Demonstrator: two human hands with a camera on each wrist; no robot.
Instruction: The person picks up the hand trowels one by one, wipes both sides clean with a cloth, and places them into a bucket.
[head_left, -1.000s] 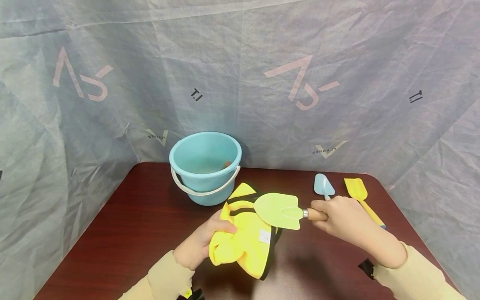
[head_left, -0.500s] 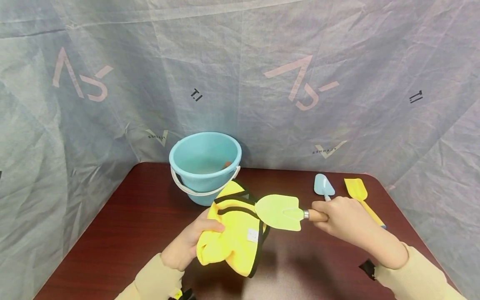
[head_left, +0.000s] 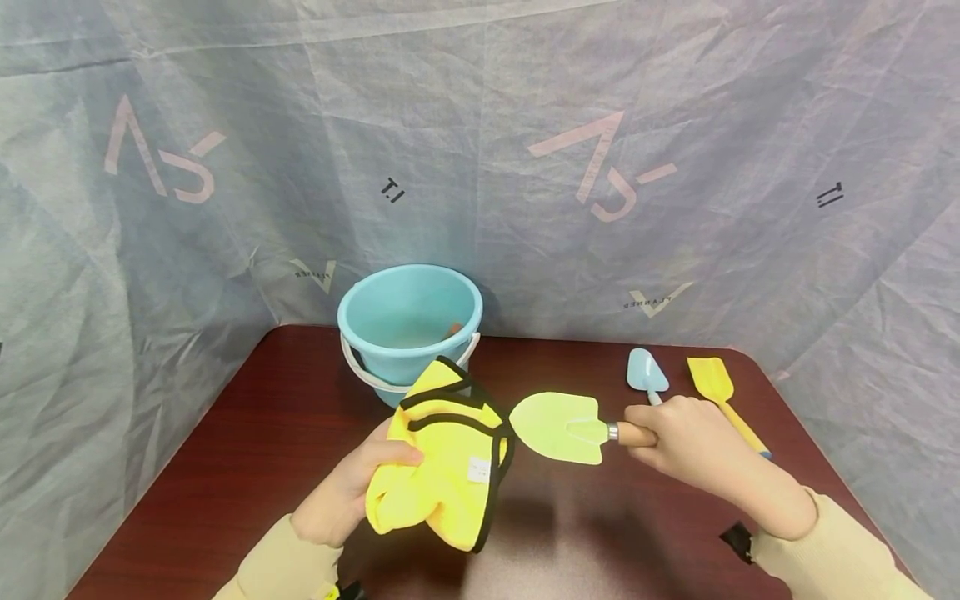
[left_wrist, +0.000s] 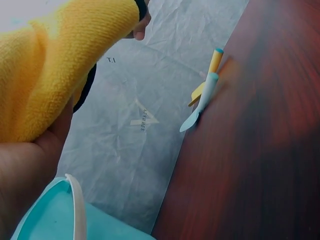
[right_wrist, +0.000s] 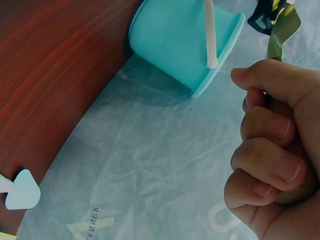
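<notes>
My left hand (head_left: 352,479) grips a bunched yellow cloth (head_left: 442,467) with black edging and a small white label, thumb on top. In the left wrist view the cloth (left_wrist: 45,65) hides most of the fingers. My right hand (head_left: 693,433) holds a garden trowel by its wooden handle (head_left: 636,434), fingers curled round it in the right wrist view. The trowel's lime-green blade (head_left: 558,427) points left, above the table. Its tip meets the cloth's right edge in the head view; whether they touch, I cannot tell.
A light blue bucket (head_left: 409,354) with a white handle stands at the back, something orange-brown (head_left: 453,330) inside. At the right lie a small light blue shovel (head_left: 645,371) and a yellow shovel (head_left: 712,379) on the dark red table (head_left: 247,442). Grey fabric (head_left: 480,167) hangs behind.
My left hand and the cloth have moved left, so the cloth no longer lies behind the trowel blade. The right hand and trowel have barely moved.
</notes>
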